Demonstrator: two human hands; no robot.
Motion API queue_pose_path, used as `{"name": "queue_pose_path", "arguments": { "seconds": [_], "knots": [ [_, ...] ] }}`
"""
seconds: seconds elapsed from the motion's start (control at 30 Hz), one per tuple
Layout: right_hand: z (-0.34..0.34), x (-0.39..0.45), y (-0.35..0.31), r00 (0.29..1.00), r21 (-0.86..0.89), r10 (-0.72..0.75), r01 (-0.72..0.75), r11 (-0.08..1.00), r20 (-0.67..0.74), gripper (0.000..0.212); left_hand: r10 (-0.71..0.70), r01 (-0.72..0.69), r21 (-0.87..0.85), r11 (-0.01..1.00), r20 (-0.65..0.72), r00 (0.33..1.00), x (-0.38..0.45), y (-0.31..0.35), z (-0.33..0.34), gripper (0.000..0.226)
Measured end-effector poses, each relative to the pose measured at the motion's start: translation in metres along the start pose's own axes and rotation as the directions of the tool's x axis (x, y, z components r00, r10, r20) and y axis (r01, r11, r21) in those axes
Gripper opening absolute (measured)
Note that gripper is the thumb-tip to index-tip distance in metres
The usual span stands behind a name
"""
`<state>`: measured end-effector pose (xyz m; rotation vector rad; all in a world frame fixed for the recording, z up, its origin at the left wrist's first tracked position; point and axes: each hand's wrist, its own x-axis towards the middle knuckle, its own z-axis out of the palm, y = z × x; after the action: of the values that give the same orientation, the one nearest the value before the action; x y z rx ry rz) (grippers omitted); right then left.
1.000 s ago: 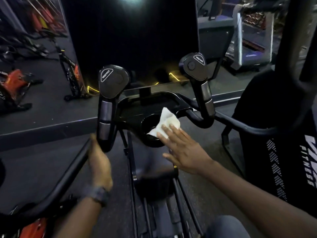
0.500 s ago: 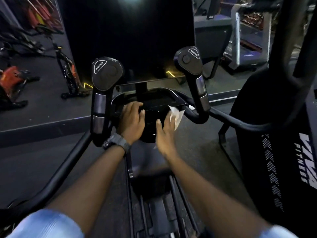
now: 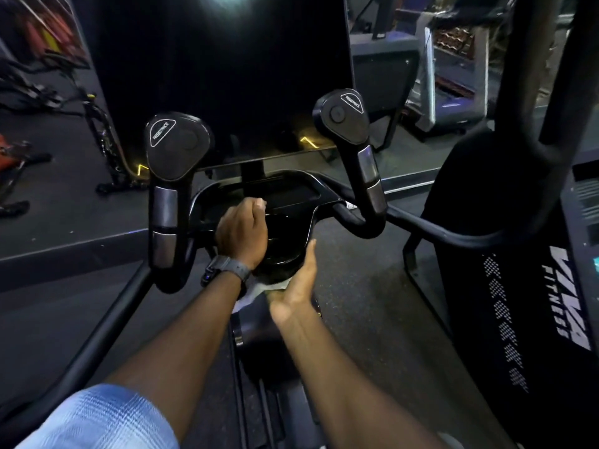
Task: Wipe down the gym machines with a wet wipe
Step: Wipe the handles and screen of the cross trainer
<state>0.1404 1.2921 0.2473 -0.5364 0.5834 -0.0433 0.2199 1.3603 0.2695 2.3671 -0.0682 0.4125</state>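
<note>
I stand at a black exercise machine whose console tray point(image 3: 301, 192) has a round cup holder point(image 3: 285, 241). Two upright handles flank it, the left handle point(image 3: 168, 196) and the right handle point(image 3: 363, 157), each topped by a resistance knob. My left hand point(image 3: 241, 230), with a watch on the wrist, lies on the tray beside the cup holder, fingers curled over its edge. My right hand point(image 3: 298, 283) has straight fingers laid along the cup holder's lower right side. The white wet wipe point(image 3: 257, 291) shows only as a patch under that palm, below the cup holder.
A large dark screen point(image 3: 214, 76) rises behind the console. A black Viva Fitness machine point(image 3: 518, 286) stands close on the right, linked by a curved bar point(image 3: 453, 234). Spin bikes point(image 3: 19, 150) stand far left, and the machine's rails point(image 3: 269, 400) run between my arms.
My left hand left the left handle bar and came onto the console tray. My right hand slid the wipe off the cup holder's top, round its right side and down under it.
</note>
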Motion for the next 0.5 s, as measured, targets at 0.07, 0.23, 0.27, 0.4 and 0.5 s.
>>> {"name": "queue_pose_path", "arguments": {
  "seconds": [0.07,0.23,0.27,0.4,0.5],
  "knots": [
    [0.004,-0.003,0.003,0.999,0.104,0.040,-0.040,0.994,0.000,0.073,-0.005,0.005,0.020,1.000,0.000,1.000,0.001,-0.002,0.002,0.045],
    [0.014,-0.017,0.006,0.995,0.050,-0.063,0.067,0.996,-0.080,0.081,-0.003,0.003,0.028,1.000,0.002,1.000,0.002,-0.005,0.003,0.051],
    [0.015,-0.020,0.011,0.982,-0.054,-0.132,0.126,0.991,-0.132,0.082,0.000,0.000,0.029,1.000,0.003,1.000,0.002,-0.005,0.002,0.050],
    [0.008,-0.021,0.023,0.793,-0.706,-0.599,0.488,0.513,0.114,0.088,0.014,-0.013,0.020,1.000,-0.003,1.000,0.000,-0.006,0.003,0.058],
    [-0.014,0.007,0.003,0.654,-0.823,-0.582,0.566,-0.046,0.482,0.080,-0.006,0.006,-0.004,1.000,-0.014,1.000,0.003,-0.008,0.004,0.066]
  ]
}}
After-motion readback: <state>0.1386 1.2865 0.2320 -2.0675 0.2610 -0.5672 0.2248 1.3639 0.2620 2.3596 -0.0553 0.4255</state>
